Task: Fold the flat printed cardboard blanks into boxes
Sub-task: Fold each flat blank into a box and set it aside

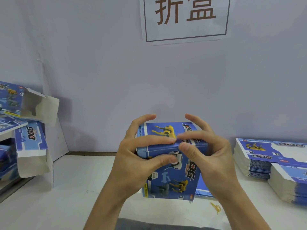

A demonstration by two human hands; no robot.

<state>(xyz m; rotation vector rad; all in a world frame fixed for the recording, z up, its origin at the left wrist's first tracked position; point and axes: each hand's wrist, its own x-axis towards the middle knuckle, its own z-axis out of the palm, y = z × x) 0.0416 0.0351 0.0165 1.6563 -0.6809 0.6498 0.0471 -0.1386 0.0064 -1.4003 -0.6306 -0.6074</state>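
Pale lilac wall (99,55), framed paper sign (186,19) with brown characters, white table (74,196)

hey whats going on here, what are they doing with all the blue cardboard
A person is folding printed toy-dog boxes at a white table. Both hands hold one blue box in the middle: the left hand and right hand press with thumbs and fingers along its top fold. A stack of flat blanks waits on the right, folded boxes with open flaps are piled on the left, and a yellow rubber band lies by the right wrist. A paper sign hangs on the wall.
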